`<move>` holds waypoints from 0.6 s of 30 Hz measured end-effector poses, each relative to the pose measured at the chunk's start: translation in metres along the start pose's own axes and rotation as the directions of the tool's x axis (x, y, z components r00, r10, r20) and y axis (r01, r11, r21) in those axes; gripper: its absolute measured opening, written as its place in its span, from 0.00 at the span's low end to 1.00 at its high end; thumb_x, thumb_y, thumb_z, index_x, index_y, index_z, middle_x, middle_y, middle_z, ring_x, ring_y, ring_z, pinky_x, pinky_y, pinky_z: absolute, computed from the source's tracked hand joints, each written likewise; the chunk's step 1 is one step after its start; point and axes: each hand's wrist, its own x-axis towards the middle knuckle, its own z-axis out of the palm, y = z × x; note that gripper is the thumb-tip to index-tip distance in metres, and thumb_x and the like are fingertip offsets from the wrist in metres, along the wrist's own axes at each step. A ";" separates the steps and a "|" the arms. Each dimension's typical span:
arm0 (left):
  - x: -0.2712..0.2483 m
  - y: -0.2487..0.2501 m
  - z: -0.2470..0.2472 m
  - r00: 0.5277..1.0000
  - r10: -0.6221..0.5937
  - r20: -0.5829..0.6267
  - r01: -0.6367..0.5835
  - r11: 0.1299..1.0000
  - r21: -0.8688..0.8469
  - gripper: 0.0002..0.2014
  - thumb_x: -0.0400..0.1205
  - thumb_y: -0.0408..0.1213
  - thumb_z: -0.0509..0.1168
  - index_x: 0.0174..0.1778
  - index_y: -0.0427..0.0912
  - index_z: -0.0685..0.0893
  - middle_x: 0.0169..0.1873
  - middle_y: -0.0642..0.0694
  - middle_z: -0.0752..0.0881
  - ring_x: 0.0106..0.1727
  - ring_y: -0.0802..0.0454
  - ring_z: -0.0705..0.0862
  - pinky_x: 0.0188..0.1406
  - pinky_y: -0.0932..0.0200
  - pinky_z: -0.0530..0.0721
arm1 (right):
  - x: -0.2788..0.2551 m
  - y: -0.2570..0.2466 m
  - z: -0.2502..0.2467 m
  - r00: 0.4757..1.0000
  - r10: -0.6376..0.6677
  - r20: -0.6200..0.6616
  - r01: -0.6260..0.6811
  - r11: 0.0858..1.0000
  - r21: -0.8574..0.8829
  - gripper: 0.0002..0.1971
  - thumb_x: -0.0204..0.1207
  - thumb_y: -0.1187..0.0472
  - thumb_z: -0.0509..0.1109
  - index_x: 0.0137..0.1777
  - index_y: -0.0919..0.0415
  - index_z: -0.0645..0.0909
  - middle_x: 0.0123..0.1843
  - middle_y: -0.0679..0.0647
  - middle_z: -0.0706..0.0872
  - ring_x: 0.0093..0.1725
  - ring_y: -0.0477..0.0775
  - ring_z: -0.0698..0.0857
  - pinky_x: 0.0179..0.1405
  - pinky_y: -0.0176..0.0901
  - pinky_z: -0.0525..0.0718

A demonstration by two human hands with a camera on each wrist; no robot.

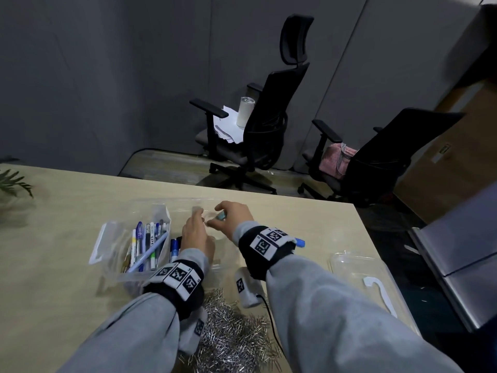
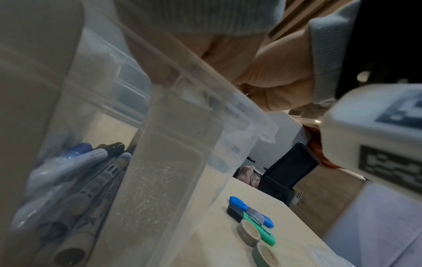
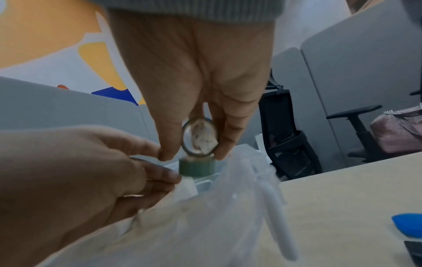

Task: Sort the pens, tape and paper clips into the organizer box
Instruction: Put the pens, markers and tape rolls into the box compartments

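Note:
The clear organizer box (image 1: 166, 204) stands on the tan table; its left compartment holds several pens (image 1: 146, 243), also visible through the wall (image 2: 86, 171). My right hand (image 1: 227, 215) hovers over the box's far part and pinches a tape roll (image 3: 198, 137) between thumb and finger, with a green tape roll (image 3: 197, 167) at its fingertips. Beside it, my left hand (image 1: 197, 227) curls its fingers on the box's wall (image 3: 189, 186). Two more tape rolls (image 2: 248, 233) lie on the table right of the box. A heap of silver paper clips (image 1: 231, 337) lies near me.
A green highlighter (image 2: 267, 236) and a blue item (image 1: 300, 242) lie beside the loose rolls. The clear lid (image 1: 357, 267) rests at the table's right edge. Two black office chairs (image 1: 263, 125) stand beyond the table. Plant leaves (image 1: 13, 181) show at the far left.

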 end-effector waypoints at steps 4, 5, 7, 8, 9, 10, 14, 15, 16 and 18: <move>-0.001 -0.001 0.001 1.000 -0.007 -0.025 0.006 1.000 -0.024 0.34 0.74 0.15 0.54 0.77 0.38 0.62 0.70 0.34 0.71 0.72 0.39 0.69 0.71 0.48 0.69 | 0.004 0.005 0.012 0.999 -0.030 -0.028 0.029 0.999 -0.036 0.24 0.74 0.51 0.74 0.68 0.58 0.77 0.66 0.60 0.79 0.65 0.58 0.79 0.63 0.48 0.78; -0.003 -0.001 0.002 0.999 -0.006 -0.034 0.005 1.000 -0.026 0.34 0.74 0.15 0.54 0.77 0.39 0.62 0.70 0.35 0.71 0.72 0.40 0.69 0.72 0.48 0.69 | 0.003 0.007 0.014 0.998 -0.044 -0.039 0.043 0.999 -0.018 0.23 0.75 0.52 0.73 0.68 0.58 0.77 0.65 0.59 0.80 0.64 0.58 0.80 0.63 0.48 0.78; -0.005 0.000 0.001 0.999 0.006 -0.047 -0.007 1.000 -0.013 0.33 0.74 0.15 0.54 0.77 0.39 0.62 0.71 0.36 0.70 0.73 0.41 0.69 0.72 0.48 0.68 | -0.002 0.014 0.013 0.991 -0.070 -0.110 0.081 0.992 0.096 0.19 0.77 0.55 0.71 0.66 0.59 0.79 0.63 0.58 0.81 0.60 0.56 0.82 0.62 0.48 0.80; -0.006 0.000 0.001 0.999 0.015 -0.049 -0.015 1.000 0.002 0.32 0.75 0.16 0.54 0.77 0.39 0.63 0.71 0.37 0.70 0.73 0.41 0.68 0.72 0.48 0.69 | -0.005 0.020 0.011 0.983 -0.059 -0.171 0.091 0.979 0.181 0.17 0.78 0.57 0.70 0.65 0.59 0.80 0.63 0.57 0.83 0.58 0.54 0.84 0.61 0.47 0.82; -0.006 0.001 0.000 0.999 0.020 -0.048 -0.020 1.000 0.015 0.31 0.76 0.18 0.55 0.76 0.39 0.63 0.71 0.38 0.70 0.73 0.41 0.68 0.71 0.48 0.69 | -0.008 0.028 0.008 0.970 -0.027 -0.240 0.090 0.963 0.254 0.15 0.78 0.58 0.69 0.64 0.60 0.80 0.62 0.56 0.83 0.57 0.53 0.84 0.60 0.46 0.83; -0.007 0.002 0.000 0.999 0.018 -0.045 -0.017 1.000 0.026 0.30 0.77 0.19 0.55 0.76 0.40 0.64 0.71 0.39 0.70 0.73 0.41 0.68 0.71 0.49 0.69 | -0.011 0.040 0.004 0.954 0.020 -0.299 0.074 0.952 0.298 0.13 0.79 0.60 0.68 0.63 0.59 0.81 0.61 0.55 0.84 0.56 0.52 0.84 0.60 0.46 0.84; -0.008 0.005 0.000 0.999 0.001 -0.032 0.001 0.997 0.075 0.26 0.79 0.23 0.56 0.74 0.42 0.66 0.71 0.41 0.71 0.73 0.42 0.68 0.71 0.48 0.70 | -0.023 0.110 -0.003 0.925 0.270 -0.267 -0.203 0.945 0.255 0.14 0.79 0.62 0.66 0.64 0.58 0.79 0.63 0.55 0.83 0.57 0.54 0.83 0.59 0.47 0.82; -0.008 0.005 0.001 1.000 0.012 -0.021 -0.010 0.996 0.094 0.26 0.79 0.23 0.56 0.74 0.42 0.66 0.71 0.41 0.71 0.73 0.42 0.67 0.71 0.47 0.70 | -0.029 0.128 -0.003 0.919 0.326 -0.220 -0.280 0.935 0.217 0.15 0.79 0.63 0.65 0.65 0.58 0.78 0.64 0.56 0.82 0.56 0.55 0.83 0.58 0.45 0.81; -0.008 0.005 0.001 1.000 0.020 -0.008 -0.019 0.994 0.110 0.25 0.79 0.24 0.56 0.74 0.42 0.66 0.71 0.41 0.71 0.73 0.42 0.67 0.71 0.47 0.69 | -0.036 0.144 -0.001 0.915 0.361 -0.180 -0.334 0.929 0.162 0.16 0.79 0.65 0.65 0.67 0.58 0.78 0.65 0.57 0.82 0.57 0.57 0.82 0.57 0.42 0.79; -0.009 0.006 0.000 1.000 0.027 0.009 -0.028 0.991 0.135 0.25 0.79 0.24 0.56 0.73 0.42 0.67 0.71 0.41 0.70 0.73 0.42 0.66 0.71 0.47 0.68 | -0.050 0.169 0.008 0.920 0.370 -0.132 -0.367 0.929 0.046 0.21 0.78 0.65 0.66 0.71 0.57 0.76 0.67 0.57 0.82 0.64 0.58 0.81 0.62 0.40 0.76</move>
